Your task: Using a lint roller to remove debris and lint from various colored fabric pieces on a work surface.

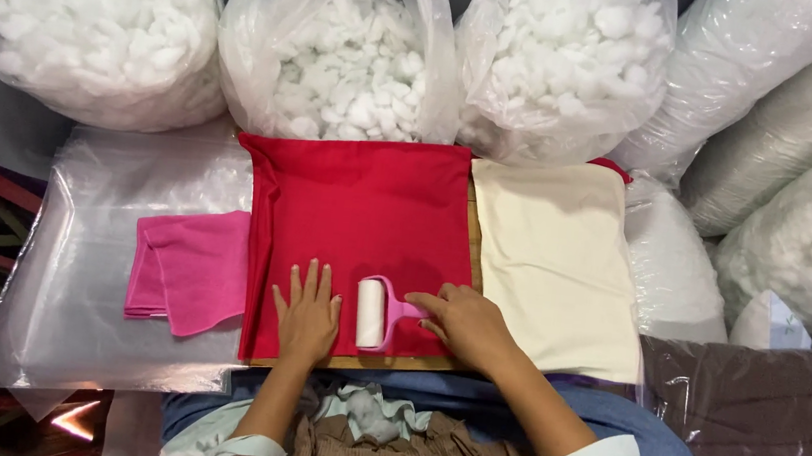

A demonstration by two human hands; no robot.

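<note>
Nearest the person, the left hand [306,316] lies flat and open, fingers spread, pinning the red woven cloth [362,218] on the wooden board surface [402,363], while the right hand [466,325] is closed round the pink handle of the small white lint roller [372,313], which rests on the cloth's near edge. The roller appears light and rigid, best held by its handle; the cloth appears soft, limp and liable to ruck. Beyond lie a folded pink cloth [190,271], a cream cloth [559,259] and clear bags of white cotton balls [353,62].

Left hand [307,313] flat on red cloth [361,223], right hand [461,324] gripping pink lint roller [374,313] on same cloth; cream cloth [558,264] right of it, pink towel [190,271] left, cotton bags [344,51] behind
</note>
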